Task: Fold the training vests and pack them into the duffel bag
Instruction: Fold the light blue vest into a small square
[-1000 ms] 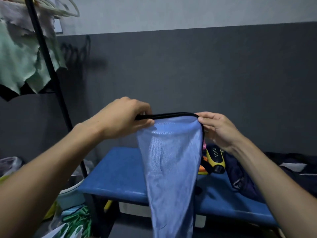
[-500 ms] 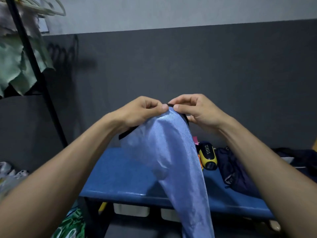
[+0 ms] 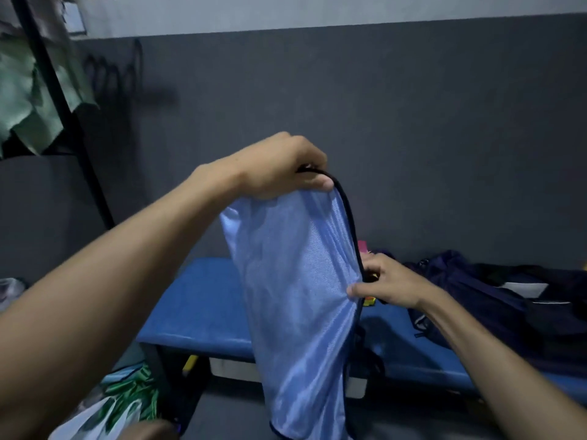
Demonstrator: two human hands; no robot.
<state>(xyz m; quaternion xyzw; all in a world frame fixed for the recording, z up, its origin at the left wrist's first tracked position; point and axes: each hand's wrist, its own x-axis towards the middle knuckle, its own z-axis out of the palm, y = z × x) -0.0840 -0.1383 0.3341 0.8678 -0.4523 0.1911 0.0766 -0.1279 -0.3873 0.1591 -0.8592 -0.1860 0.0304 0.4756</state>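
A light blue mesh training vest (image 3: 298, 296) with black trim hangs in the air in front of me. My left hand (image 3: 282, 168) grips its top edge, held high. My right hand (image 3: 386, 285) pinches the black-trimmed right edge about halfway down. The vest's lower end drops below the blue bench (image 3: 197, 308). A dark navy duffel bag (image 3: 495, 309) lies slumped on the right part of the bench, just behind my right hand.
A black clothes rack pole (image 3: 60, 112) stands at the left with green cloth (image 3: 22, 100) hanging from it. White and green plastic bags (image 3: 120, 404) lie on the floor at the lower left. White boxes (image 3: 233, 369) sit under the bench. A dark grey wall stands behind.
My hands were together at the vest's top. My right hand has slid down the black-trimmed edge to mid-height, while my left hand stays up holding the top.
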